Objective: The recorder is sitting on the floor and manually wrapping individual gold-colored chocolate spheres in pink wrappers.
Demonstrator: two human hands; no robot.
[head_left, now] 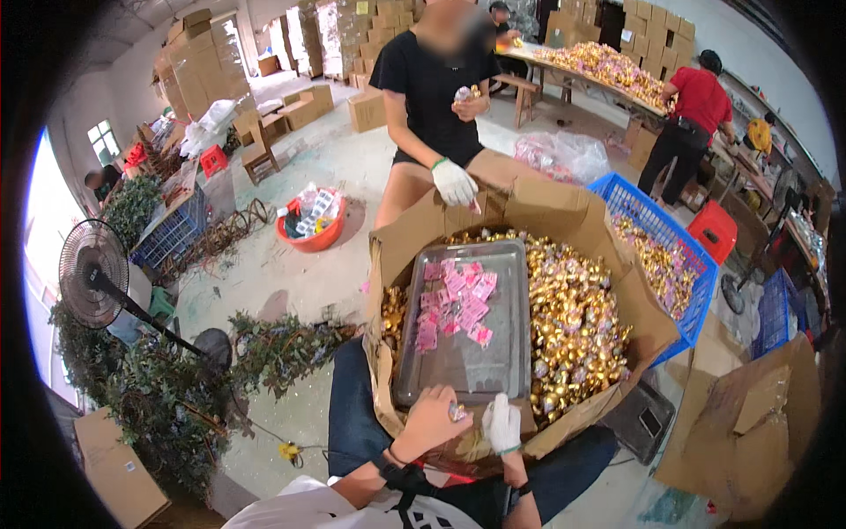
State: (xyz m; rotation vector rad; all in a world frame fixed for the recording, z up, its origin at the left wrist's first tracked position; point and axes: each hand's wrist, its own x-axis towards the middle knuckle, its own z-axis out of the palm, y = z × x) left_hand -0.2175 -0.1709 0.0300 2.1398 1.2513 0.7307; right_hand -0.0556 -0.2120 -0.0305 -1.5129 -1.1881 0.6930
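Note:
My bare left hand [432, 423] is closed round a small shiny gold-and-silver piece [457, 412] at the near edge of a grey plastic tray [414, 370]. Close to its right, my right hand [501, 425] wears a white glove; its fingers are drawn together, and whatever they hold is too small or hidden. Pink printed tags [458, 300] lie scattered in the tray. The tray rests in an open cardboard box [648, 304] over a heap of gold ornaments [573, 326]. Across the box, a person [441, 97] holds similar shiny pieces in one hand; the other, gloved hand [456, 182] is at the box's rim.
A blue crate [701, 264] of ornaments stands right of the box. Leftward are a red basin [313, 227] of packets, a standing fan [101, 278] and leafy garlands [163, 397]. Flattened cardboard [749, 423] lies at right. A worker in red [702, 97] stands by a heaped table.

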